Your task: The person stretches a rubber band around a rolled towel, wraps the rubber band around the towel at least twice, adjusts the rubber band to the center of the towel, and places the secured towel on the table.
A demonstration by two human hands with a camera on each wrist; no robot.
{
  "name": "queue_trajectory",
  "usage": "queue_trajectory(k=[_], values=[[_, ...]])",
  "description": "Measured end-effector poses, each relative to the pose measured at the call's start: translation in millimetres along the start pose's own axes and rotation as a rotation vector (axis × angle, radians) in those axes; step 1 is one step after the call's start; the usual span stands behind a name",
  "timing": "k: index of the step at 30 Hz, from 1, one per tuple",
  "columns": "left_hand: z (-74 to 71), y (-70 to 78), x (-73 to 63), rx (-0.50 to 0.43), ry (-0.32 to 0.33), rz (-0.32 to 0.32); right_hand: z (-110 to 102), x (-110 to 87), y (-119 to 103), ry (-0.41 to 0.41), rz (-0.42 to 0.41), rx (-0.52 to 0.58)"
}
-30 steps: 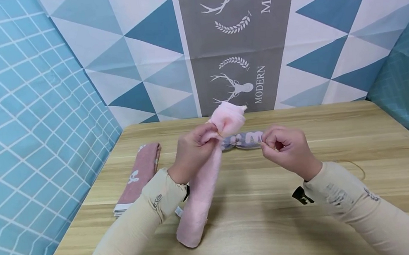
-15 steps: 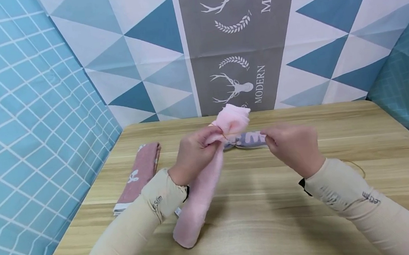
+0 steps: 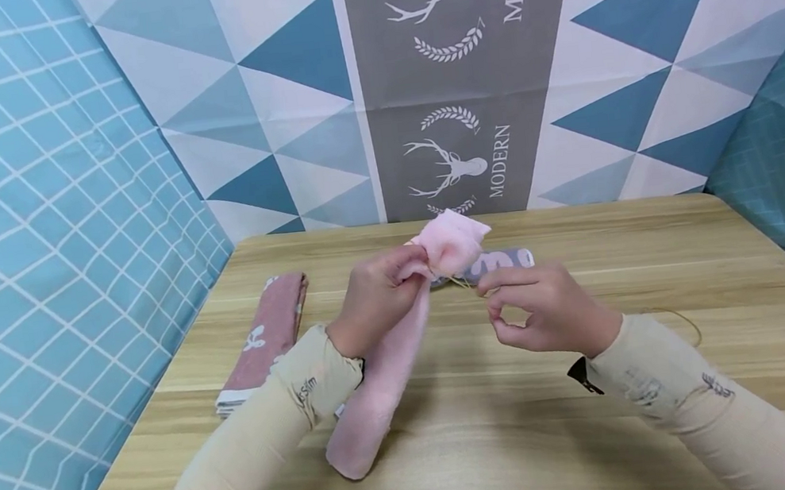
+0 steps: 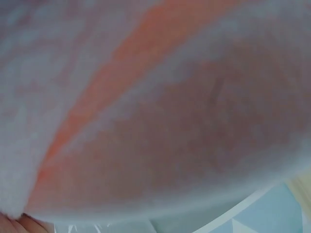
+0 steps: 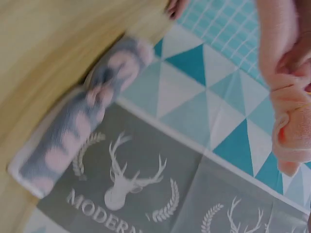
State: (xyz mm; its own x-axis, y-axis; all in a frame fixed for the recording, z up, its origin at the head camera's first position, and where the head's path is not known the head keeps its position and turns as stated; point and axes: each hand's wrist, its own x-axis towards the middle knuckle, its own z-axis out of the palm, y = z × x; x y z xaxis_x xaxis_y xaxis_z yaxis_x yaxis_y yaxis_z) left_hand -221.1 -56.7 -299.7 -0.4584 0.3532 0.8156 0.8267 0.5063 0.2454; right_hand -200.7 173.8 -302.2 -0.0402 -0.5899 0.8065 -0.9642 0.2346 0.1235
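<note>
In the head view my left hand [image 3: 383,294] pinches a rolled pink towel [image 3: 381,406] just below its bunched top. A thin yellow rubber band [image 3: 457,280] sits at that gathered neck, a slack bit of it poking out to the right. Close to this slack end is my right hand [image 3: 546,309], index finger extended, thumb and another finger bent into a ring; nothing shows clearly between them. Pink towel cloth [image 4: 194,126] fills most of the left wrist view. The right wrist view has the towel's bunched end [image 5: 294,126] at its right edge.
A grey-and-pink rolled towel [image 5: 63,141], narrowed at its middle, lies at the back of the wooden table [image 3: 652,250]. At left rests a folded dusky-pink towel [image 3: 265,330]. Another yellow band [image 3: 692,328] lies beside the right sleeve. Patterned cloth walls border the table.
The right hand came back toward the towel and its fingers loosened from a tighter curl; the stretched band now hangs slack. The pink towel's top shifted slightly right and down.
</note>
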Motion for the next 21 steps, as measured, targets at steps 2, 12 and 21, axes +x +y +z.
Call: queue_trajectory(k=[2,12,21], values=[[-0.4,0.2,-0.4,0.005,0.005,0.013,0,1.5,-4,0.053,0.003,0.075],[-2.2,2.3,-0.8,-0.012,0.013,0.028,1,4.2,-15,0.277,-0.038,0.180],[-4.2,11.1,-0.5,-0.126,0.037,-0.077,1,4.2,-20,0.079,0.017,0.236]])
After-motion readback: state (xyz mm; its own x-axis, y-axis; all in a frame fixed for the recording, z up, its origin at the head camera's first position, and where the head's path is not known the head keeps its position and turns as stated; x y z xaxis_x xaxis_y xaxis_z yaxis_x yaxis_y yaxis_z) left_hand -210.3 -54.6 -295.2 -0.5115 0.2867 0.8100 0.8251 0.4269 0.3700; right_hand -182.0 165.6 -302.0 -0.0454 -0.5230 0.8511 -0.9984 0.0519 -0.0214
